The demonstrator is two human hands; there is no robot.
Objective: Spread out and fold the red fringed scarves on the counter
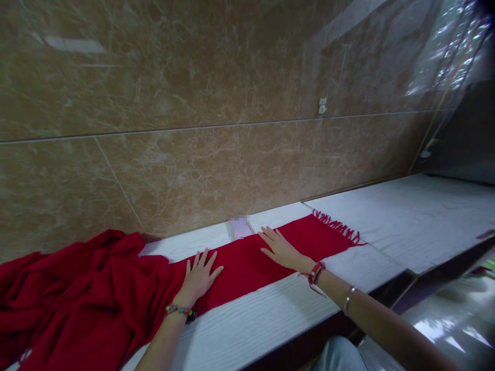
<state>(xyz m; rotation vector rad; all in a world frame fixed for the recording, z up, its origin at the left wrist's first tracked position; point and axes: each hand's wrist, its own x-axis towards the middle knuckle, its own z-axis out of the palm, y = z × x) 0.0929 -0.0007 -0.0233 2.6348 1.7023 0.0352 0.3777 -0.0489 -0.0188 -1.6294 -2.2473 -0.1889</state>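
A red scarf (pixel 247 260) lies stretched flat along a white wood-grain tabletop (pixel 270 314); its fringed end (pixel 340 226) points right, and the rest is bunched in a heap (pixel 77 299) at the left. My left hand (pixel 199 275) rests flat on the scarf with fingers spread, next to the heap. My right hand (pixel 280 247) lies palm down on the scarf further right, fingers stretched out. Both wrists wear bracelets. Neither hand holds anything.
A brown marble wall (pixel 232 129) rises directly behind the table. A small pale blurred patch (pixel 240 226) sits at the wall's foot above the scarf. A second white surface (pixel 417 216) adjoins on the right. A glossy floor (pixel 444 319) shows at lower right.
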